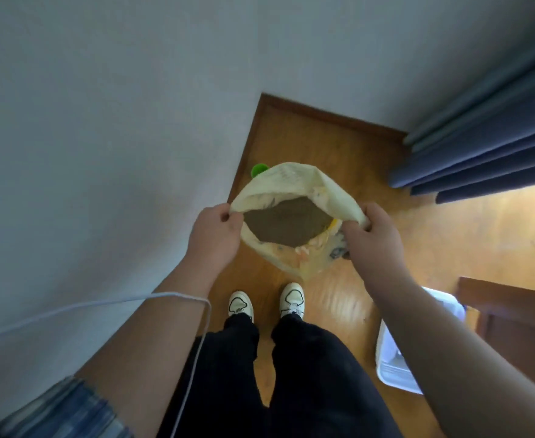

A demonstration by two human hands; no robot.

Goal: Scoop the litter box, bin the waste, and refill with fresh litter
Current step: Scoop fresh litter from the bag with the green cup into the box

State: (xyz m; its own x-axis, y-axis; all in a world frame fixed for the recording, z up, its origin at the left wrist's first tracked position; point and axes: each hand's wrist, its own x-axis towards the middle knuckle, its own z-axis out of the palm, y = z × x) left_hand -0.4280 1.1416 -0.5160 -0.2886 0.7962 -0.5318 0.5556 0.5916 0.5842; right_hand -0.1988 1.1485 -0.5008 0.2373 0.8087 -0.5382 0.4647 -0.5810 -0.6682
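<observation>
A pale bag [294, 181] of brown litter [286, 221] is held open above the floor [339, 147], its rim pinched by the left hand [215, 230] and right hand [375, 238].

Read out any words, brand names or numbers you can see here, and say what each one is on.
Nothing here is legible.
Litter bag, folded-over rim: faint grey print, too blurred to read.
Same bag, lower side beside the right hand: coloured printed marks, too blurred to read.
Shoes and white tub: no lettering visible.
</observation>
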